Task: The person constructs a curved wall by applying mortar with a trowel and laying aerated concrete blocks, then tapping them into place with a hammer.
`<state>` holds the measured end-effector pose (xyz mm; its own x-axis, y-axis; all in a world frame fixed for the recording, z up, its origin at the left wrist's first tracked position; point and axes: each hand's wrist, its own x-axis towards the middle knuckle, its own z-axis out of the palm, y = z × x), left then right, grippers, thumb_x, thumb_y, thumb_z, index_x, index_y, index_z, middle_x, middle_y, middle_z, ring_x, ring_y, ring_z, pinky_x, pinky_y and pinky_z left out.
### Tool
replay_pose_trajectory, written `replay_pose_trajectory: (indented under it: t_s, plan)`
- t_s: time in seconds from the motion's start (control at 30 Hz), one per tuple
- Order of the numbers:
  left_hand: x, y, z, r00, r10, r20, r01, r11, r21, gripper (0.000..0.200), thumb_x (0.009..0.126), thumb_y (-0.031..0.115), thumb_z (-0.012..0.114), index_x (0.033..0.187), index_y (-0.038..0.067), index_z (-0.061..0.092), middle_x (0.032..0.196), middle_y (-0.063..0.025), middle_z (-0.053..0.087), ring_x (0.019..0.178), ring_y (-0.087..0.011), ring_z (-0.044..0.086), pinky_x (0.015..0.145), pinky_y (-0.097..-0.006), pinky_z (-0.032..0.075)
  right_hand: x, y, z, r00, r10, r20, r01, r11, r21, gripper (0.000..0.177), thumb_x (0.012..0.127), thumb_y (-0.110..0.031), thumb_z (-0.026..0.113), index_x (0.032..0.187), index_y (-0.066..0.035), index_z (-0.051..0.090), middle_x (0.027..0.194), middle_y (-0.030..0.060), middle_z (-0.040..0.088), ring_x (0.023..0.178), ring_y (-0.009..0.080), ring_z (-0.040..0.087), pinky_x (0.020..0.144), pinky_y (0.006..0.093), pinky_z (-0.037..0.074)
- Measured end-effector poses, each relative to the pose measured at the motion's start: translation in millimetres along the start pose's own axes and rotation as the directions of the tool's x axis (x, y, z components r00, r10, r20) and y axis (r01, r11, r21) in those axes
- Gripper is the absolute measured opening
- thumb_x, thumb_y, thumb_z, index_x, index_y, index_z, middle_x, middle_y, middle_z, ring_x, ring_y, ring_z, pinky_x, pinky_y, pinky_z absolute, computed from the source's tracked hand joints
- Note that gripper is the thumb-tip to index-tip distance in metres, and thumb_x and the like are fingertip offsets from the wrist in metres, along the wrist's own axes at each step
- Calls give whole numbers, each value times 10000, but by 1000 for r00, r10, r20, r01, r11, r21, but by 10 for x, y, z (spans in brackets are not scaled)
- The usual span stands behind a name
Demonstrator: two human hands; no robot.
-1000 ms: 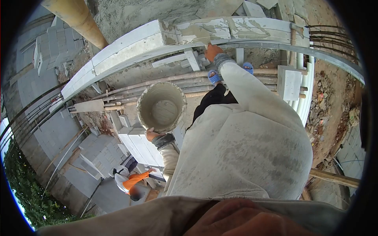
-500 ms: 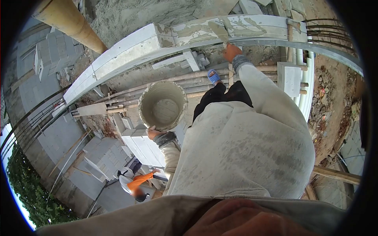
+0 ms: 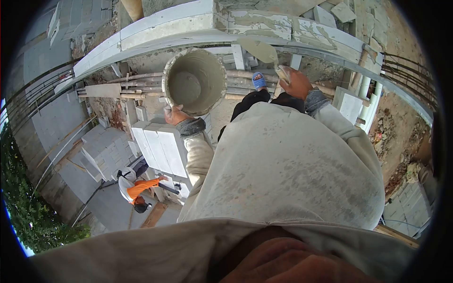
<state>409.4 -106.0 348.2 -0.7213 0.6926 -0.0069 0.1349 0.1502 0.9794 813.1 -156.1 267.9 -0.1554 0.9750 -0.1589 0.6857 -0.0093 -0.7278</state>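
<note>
My left hand [image 3: 175, 114] grips the near rim of a mortar-coated bucket [image 3: 213, 84], which is tilted so that its inside faces me. Grey residue lines its wall and bottom. In my right hand [image 3: 296, 84] is the handle of a trowel [image 3: 258, 50]. Its blade points left, between the bucket and my right hand, and is coated with grey mortar. Beyond both hands runs a low wall of white blocks [image 3: 170, 32], with patches of mortar [image 3: 264, 23] smeared over its right part.
A metal strip [image 3: 330, 57] runs along the wall's near side. Bamboo poles [image 3: 151, 85] lie below it. Steel rods [image 3: 408, 78] stick out at the right. White blocks [image 3: 158, 146] are stacked at lower left, near a co-worker in orange sleeves [image 3: 141, 187]. A white block [image 3: 349, 107] stands at right.
My right hand has drawn back from the wall, and the trowel blade now shows. The bucket appears slightly higher and larger in view. The camera's view has shifted.
</note>
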Motion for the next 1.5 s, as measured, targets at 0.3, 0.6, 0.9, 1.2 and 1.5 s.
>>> replay_pose_trajectory:
  t_s: [0.3,0.6,0.9,1.2,1.5]
  plan:
    - [52,855,303,757,458,467,-468,878,-104,98,557,-11,485,639,-38,533,1069,-211,646,979,-257,594,836,-313,456,858,-1309,-454,943,-191,273,260,935,-242,435,812,-205,550,1188,11,520,769,250,622,732,383,639,683,470,515]
    - [115,1267,417,695,529,487,-334,837,-433,198,502,54,524,671,-49,514,1052,-227,643,974,-281,597,889,-367,446,657,-1638,-430,522,-9,853,-765,438,473,291,903,-296,516,1063,-53,525,696,40,529,484,104,496,377,249,408]
    - [-97,1126,586,867,370,334,-3,674,-739,397,547,129,519,898,-54,549,1047,-193,594,940,-288,577,868,-400,472,366,-2267,-477,592,-363,720,-802,-177,571,326,929,-324,475,1111,-53,474,764,33,500,509,43,442,434,199,423]
    - [-235,898,433,951,254,174,-92,775,-626,485,719,230,486,1146,-2,491,1079,-140,557,980,-266,546,890,-377,449,359,-3131,-572,715,-452,533,-655,-698,288,322,949,-276,449,1089,14,425,801,52,532,531,98,511,480,230,493]
    - [-913,924,662,779,-14,626,571,426,-701,470,740,195,516,1170,10,472,1114,-143,550,996,-287,547,924,-409,446,694,-3068,-548,824,-449,344,-565,-687,457,299,948,-250,443,1056,29,435,805,71,538,527,115,513,480,231,478]
